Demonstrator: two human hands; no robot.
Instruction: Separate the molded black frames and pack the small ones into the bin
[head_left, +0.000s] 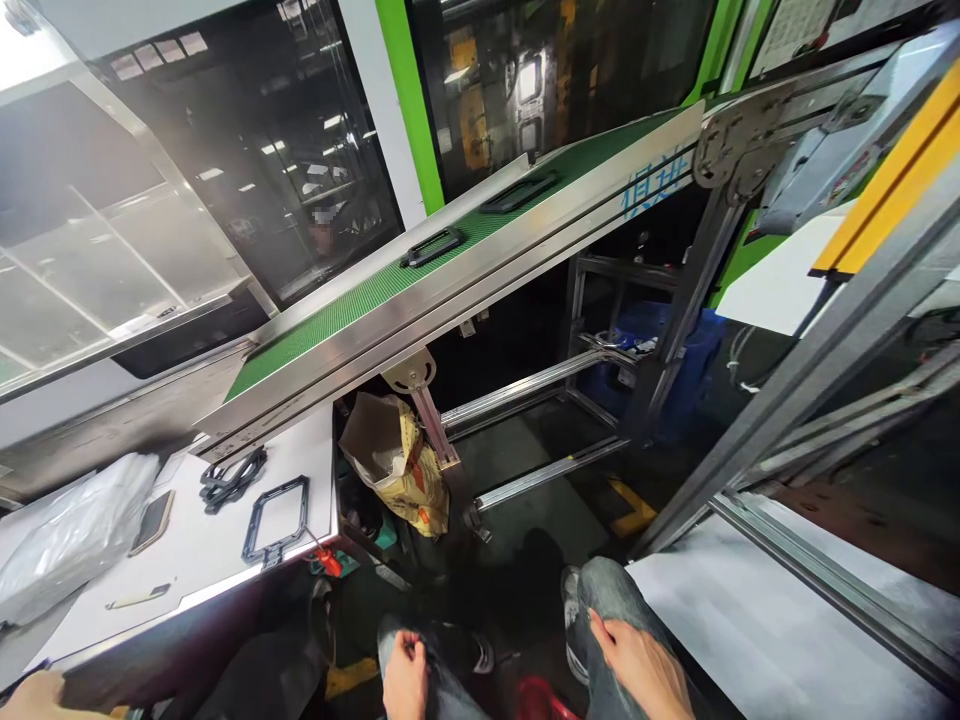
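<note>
My left hand point(406, 676) is by my left knee, its fingers curled closed with nothing showing in them. On my right thigh lies my right hand point(643, 664), with the thumb stretched out and the other fingers partly hidden. Ahead, a sloping green conveyor belt point(330, 318) carries a black rectangular frame point(433, 247) and, higher up, another dark part point(517, 194). At the left, a white table point(195, 560) holds a dark rectangular frame part point(247, 532) and some looped black parts point(232, 482). Both hands are apart from these.
A clear plastic bag point(75, 535), a phone-like slab point(152, 522) and a small knife-like tool point(139, 598) lie on the table. An open yellow sack point(416, 490) stands under the conveyor. Metal framing point(750, 450) rises at the right. A red thing point(541, 700) is between my legs.
</note>
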